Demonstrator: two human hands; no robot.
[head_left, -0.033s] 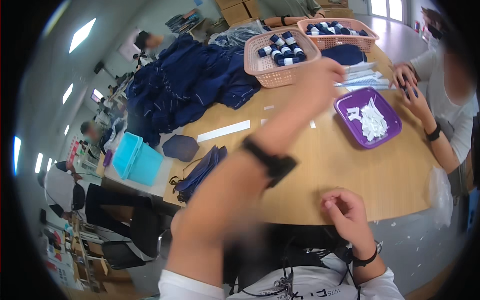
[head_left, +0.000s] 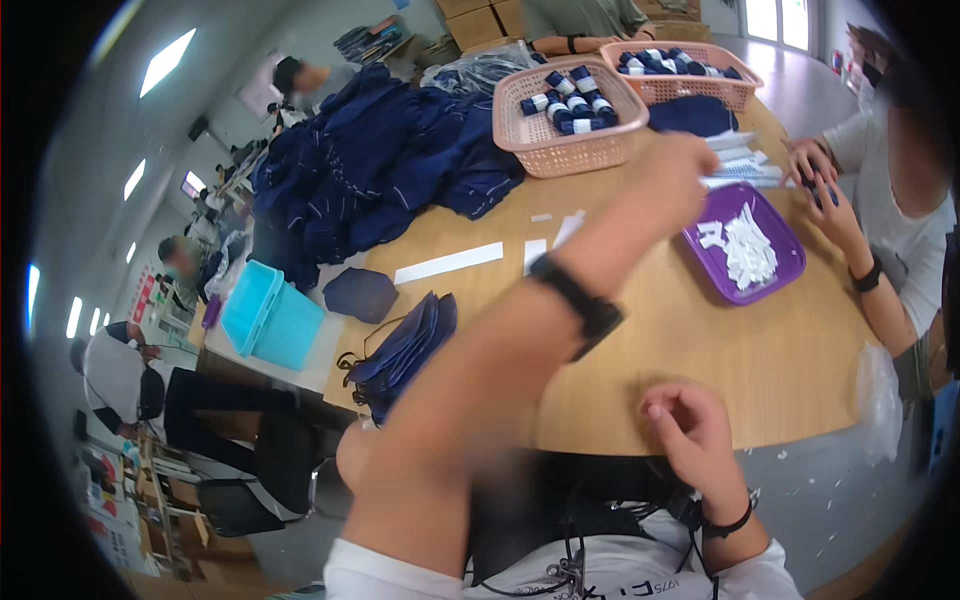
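My left arm stretches across the table, and my left hand [head_left: 672,178] hovers by the far left corner of a purple plastic basket [head_left: 722,290]. Its fingers are smeared by motion, so what they hold cannot be made out. Small white labels [head_left: 750,255] lie heaped in that basket. Just beyond my left hand is a stack of white printed strips [head_left: 745,170]. At the near table edge rests my right hand [head_left: 692,425], its fingers curled loosely with the thumb against them and nothing visible inside.
Pink baskets [head_left: 555,158] of rolled navy bundles [head_left: 575,105] stand at the back. A navy cloth heap [head_left: 370,160], white strip [head_left: 448,262], navy pouches [head_left: 410,345] and turquoise bin [head_left: 275,318] are leftward. Across to the right, a co-worker's hands [head_left: 820,180] hold something dark.
My left hand has moved right, toward the purple basket's corner. More of the white strips beside my left forearm are uncovered. My right hand stays in place.
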